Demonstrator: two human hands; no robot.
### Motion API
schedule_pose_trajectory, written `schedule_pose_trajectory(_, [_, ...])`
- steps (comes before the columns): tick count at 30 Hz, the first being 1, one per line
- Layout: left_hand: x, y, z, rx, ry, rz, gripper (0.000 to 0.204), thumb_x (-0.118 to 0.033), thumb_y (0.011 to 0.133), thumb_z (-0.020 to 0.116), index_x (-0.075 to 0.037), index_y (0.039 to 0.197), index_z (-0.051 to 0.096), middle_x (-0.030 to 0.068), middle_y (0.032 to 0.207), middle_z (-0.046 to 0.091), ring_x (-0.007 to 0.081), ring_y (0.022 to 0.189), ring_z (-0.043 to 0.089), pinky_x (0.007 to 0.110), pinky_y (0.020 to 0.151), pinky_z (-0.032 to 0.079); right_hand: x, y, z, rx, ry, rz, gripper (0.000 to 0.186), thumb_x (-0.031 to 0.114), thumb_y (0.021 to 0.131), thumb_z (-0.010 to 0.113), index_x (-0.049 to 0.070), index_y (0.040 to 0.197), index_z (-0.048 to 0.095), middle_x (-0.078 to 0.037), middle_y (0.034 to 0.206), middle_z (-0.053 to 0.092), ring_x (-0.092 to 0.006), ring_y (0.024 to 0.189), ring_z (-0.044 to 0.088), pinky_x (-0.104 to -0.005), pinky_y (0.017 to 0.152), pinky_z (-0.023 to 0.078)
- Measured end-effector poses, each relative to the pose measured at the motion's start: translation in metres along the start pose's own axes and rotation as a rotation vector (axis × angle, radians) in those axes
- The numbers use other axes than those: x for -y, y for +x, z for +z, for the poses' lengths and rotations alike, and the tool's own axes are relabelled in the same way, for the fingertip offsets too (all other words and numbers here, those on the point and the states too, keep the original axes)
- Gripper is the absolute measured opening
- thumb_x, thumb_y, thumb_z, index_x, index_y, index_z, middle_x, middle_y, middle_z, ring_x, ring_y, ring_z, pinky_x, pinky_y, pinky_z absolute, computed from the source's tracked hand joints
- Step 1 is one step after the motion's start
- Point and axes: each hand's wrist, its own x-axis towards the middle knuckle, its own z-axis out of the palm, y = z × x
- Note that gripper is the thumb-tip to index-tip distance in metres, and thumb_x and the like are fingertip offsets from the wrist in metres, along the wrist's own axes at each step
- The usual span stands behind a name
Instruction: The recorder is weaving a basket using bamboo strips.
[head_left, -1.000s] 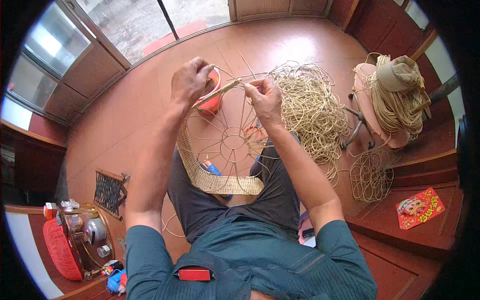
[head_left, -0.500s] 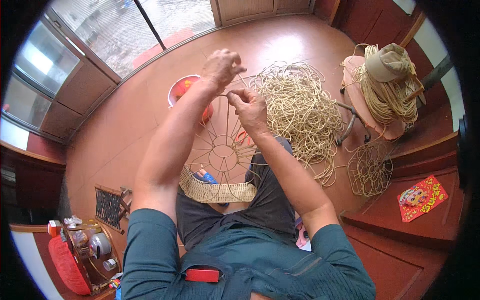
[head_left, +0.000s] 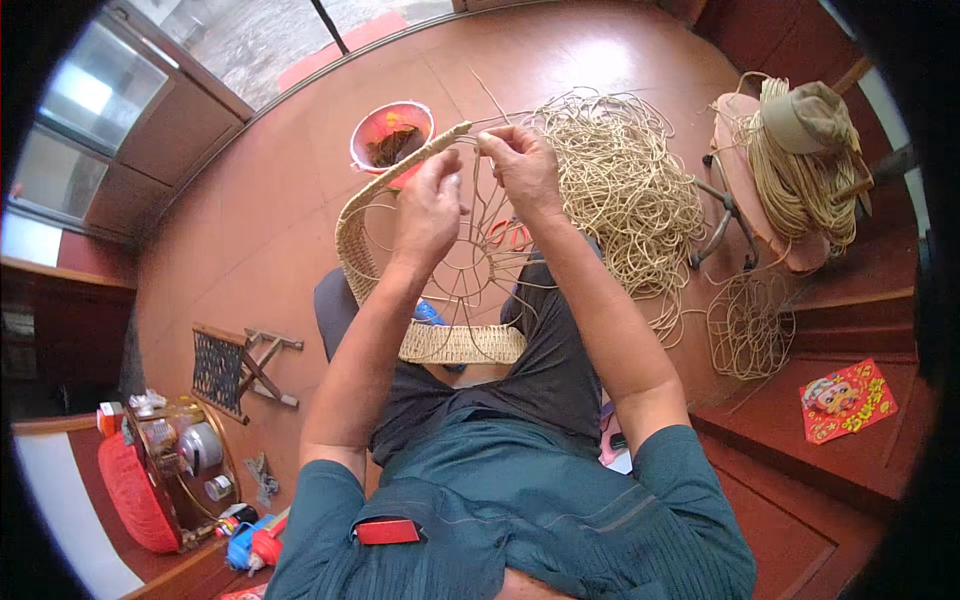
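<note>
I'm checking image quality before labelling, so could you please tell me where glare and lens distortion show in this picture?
Head view: glare whitens the floor beyond the cord pile and the glass pane at left; head view: straight edges bow near the black rim; head view: the woven band shows no strong glare.

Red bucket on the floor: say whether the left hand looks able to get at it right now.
Probably not directly: the half-woven basket has its rim crossing between the left hand and the red bucket in this view; going around it might work.
</note>
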Motion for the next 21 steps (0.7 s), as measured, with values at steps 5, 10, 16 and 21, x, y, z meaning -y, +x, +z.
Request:
schedule_pose_trajectory(5, [-0.01, 0.007, 0.005, 0.198, -0.307, -0.145, 0.035, -0.006, 0.109, 0.057, 0.002, 0.143, 0.061, 0.0098, 0.112, 0.076, 0.0061, 0.064, 0.063, 0.022, 0.051, 0.048, 0.002, -0.002, -0.001, 0.045, 0.15, 0.019, 0.018, 0.021, 0.1, 0.08, 0.004, 0.105, 0.081, 0.0, 0.087, 0.076, -0.0046, 0.067, 0.059, -0.0237, 0.059, 0.049])
schedule_pose_trajectory(10, [0.008, 0.004, 0.005, 0.063, 0.103, 0.061, 0.021, -0.01, 0.109, 0.061, 0.0, 0.125, 0.069, 0.0138, 0.099, 0.077, 0.0183, 0.069, 0.071, 0.036, 0.061, 0.055, 0.004, -0.003, 0.001, 0.026, 0.091, 0.031, 0.017, 0.021, 0.1, 0.079, 0.005, 0.105, 0.08, 0.001, 0.087, 0.075, -0.0041, 0.065, 0.057, -0.0231, 0.058, 0.047])
schedule_pose_trajectory(16, [-0.002, -0.007, -0.002, 0.035, 0.424, 0.293, 0.013, -0.014, 0.106, 0.066, -0.002, 0.107, 0.071, 0.0246, 0.086, 0.072, 0.0427, 0.086, 0.075, 0.051, 0.076, 0.056, 0.005, -0.001, -0.002, 0.024, 0.008, 0.046, 0.019, 0.023, 0.101, 0.078, 0.005, 0.105, 0.08, 0.001, 0.087, 0.076, -0.0046, 0.066, 0.059, -0.0239, 0.06, 0.049])
schedule_pose_trajectory(21, [-0.002, -0.006, -0.008, 0.11, 0.46, 0.272, 0.012, -0.012, 0.105, 0.065, -0.001, 0.103, 0.068, 0.0256, 0.086, 0.072, 0.0458, 0.089, 0.074, 0.053, 0.077, 0.056, 0.004, -0.002, 0.0, 0.023, -0.048, -0.001, 0.021, 0.025, 0.101, 0.078, 0.004, 0.104, 0.08, 0.001, 0.086, 0.076, -0.0048, 0.068, 0.06, -0.0248, 0.063, 0.05])
